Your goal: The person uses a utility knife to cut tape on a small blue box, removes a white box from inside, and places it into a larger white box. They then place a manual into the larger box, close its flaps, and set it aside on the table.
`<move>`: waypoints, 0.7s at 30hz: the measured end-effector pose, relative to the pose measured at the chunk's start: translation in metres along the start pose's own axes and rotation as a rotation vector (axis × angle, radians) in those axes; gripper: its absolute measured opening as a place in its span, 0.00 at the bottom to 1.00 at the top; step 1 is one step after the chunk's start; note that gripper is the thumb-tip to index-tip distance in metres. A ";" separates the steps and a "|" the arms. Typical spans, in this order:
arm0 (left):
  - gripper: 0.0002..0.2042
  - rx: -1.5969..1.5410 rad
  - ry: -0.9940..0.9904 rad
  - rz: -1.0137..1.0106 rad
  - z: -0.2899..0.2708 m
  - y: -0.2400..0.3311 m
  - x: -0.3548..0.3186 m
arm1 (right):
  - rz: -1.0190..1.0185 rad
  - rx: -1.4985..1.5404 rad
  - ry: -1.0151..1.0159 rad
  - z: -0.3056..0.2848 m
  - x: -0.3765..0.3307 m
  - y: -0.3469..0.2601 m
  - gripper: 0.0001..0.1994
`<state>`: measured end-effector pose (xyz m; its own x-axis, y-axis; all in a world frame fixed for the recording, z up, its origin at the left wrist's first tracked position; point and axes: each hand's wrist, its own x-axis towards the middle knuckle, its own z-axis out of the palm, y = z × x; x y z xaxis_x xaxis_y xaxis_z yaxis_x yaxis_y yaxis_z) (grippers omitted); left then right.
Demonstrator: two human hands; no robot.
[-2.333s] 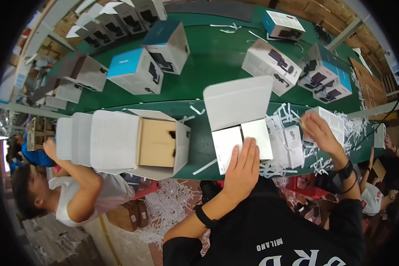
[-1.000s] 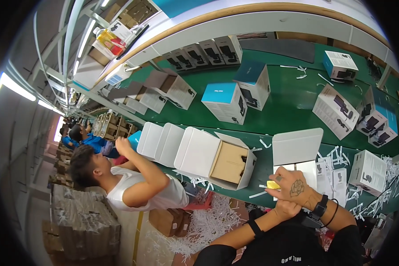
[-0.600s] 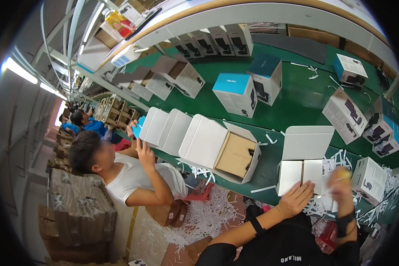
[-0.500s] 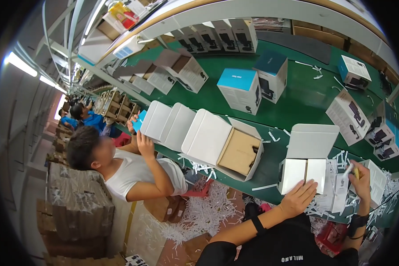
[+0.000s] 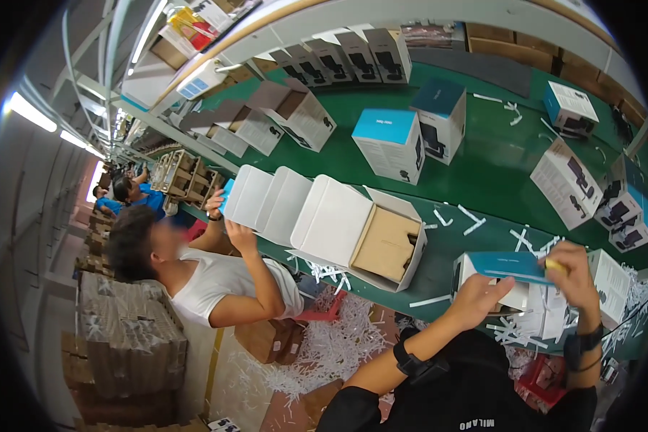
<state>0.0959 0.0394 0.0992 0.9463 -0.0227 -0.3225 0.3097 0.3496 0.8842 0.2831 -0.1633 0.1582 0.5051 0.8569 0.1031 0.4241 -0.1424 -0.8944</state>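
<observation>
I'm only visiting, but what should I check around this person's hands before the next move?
1. Blue lid fully shut: not ok, white shows below its near edge.
2. Left hand at the white box: ok.
3. Right hand free: not ok, it holds a small yellow thing.
4. Contents under the lid complete: cannot tell, partly hidden.
5. Gap to the open box with the cardboard insert: ok.

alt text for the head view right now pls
A person's left hand and right hand, the right holding something yellow, are at a white box with a part-closed teal lid on a green bench. To the left, a co-worker is beside more open boxes.
</observation>
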 end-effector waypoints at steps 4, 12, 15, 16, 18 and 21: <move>0.15 -0.183 0.016 0.214 -0.002 -0.007 -0.006 | 0.000 -0.327 0.048 0.030 -0.019 -0.052 0.15; 0.13 -0.163 0.111 0.411 0.021 -0.044 -0.004 | 0.235 -0.469 0.264 0.062 -0.056 -0.066 0.20; 0.14 -0.213 0.062 0.258 0.039 -0.053 -0.009 | 0.192 -0.571 0.370 0.067 -0.064 -0.060 0.20; 0.14 -0.228 0.042 0.220 0.047 -0.058 -0.010 | 0.207 -0.580 0.376 0.068 -0.069 -0.060 0.20; 0.14 -0.096 0.069 0.278 0.058 -0.076 -0.006 | 0.299 -0.564 0.394 0.067 -0.082 -0.063 0.20; 0.13 0.147 0.192 0.325 0.075 -0.095 0.002 | 0.362 -0.424 0.560 0.075 -0.082 -0.046 0.19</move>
<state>0.0754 -0.0642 0.0399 0.9670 0.2470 -0.0629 0.0201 0.1719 0.9849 0.1662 -0.1901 0.1584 0.9221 0.3601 0.1415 0.3542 -0.6384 -0.6834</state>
